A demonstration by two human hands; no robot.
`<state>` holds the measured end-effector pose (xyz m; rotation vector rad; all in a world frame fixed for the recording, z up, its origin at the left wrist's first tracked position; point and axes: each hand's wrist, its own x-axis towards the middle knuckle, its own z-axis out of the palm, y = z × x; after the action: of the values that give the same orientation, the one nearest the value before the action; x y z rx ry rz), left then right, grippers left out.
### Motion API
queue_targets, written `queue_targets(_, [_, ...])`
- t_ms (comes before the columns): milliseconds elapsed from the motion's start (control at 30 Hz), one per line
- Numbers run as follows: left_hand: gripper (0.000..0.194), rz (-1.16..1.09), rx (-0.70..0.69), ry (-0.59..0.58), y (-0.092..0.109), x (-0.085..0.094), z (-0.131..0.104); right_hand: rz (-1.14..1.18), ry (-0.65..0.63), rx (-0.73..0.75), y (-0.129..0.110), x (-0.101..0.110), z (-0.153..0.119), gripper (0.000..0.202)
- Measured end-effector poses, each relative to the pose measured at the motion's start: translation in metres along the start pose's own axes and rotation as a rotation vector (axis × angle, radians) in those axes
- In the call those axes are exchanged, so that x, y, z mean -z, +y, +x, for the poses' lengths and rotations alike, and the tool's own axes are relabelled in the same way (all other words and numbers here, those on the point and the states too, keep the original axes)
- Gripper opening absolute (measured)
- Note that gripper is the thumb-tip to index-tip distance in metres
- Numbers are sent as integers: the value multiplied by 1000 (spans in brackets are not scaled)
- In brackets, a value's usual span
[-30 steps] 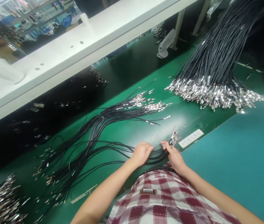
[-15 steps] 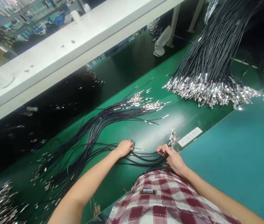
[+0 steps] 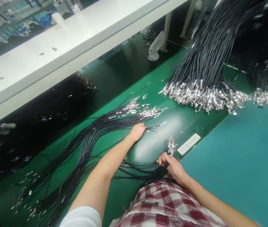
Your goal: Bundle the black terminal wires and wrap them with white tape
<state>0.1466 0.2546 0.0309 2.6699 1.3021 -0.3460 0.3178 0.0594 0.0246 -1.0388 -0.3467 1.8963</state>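
Observation:
My right hand [image 3: 173, 165] is closed around a small bunch of black cables [image 3: 145, 170], with their silver metal end terminals [image 3: 171, 145] sticking up above the fingers. My left hand [image 3: 138, 131] reaches to the near edge of a larger loose bundle of black cables [image 3: 101, 126] on the green table [image 3: 153, 146]. Its fingers are curled on a cable there, and a few terminal-tipped ends [image 3: 156, 128] show just past the fingertips. Silver terminals [image 3: 148, 112] fan out at the bundle's right end. My left fingertips are partly hidden.
A thick bundle of black cables [image 3: 209, 53] with silver ends lies at the upper right. A white shelf edge [image 3: 77, 41] crosses the upper left. A small white fan-like clip [image 3: 156, 46] stands at the back. A white label [image 3: 189, 143] marks the table's edge.
My left hand has moved up and away from the small bunch to the cable ends at the larger bundle's near edge. My right hand keeps its hold. The view has shifted slightly.

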Motion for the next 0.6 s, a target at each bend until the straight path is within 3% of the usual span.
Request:
queue_targets(167, [14, 18, 39, 36, 0, 7, 0, 90, 8, 5, 5, 6, 8, 47])
queue_targets(300, [12, -170, 78, 211, 13, 31, -36, 233, 27, -2, 3, -4, 16, 37])
queue_targets(367, [12, -374, 89, 329, 35, 41, -65, 237, 17, 11, -4, -15, 19, 41])
queue_targets(467, [15, -680, 133, 403, 84, 43, -105, 217, -10, 61, -12, -31, 15, 44])
queue_targets(600, [14, -1091, 344, 401, 146, 20, -129, 215, 45, 54, -8, -35, 1, 38])
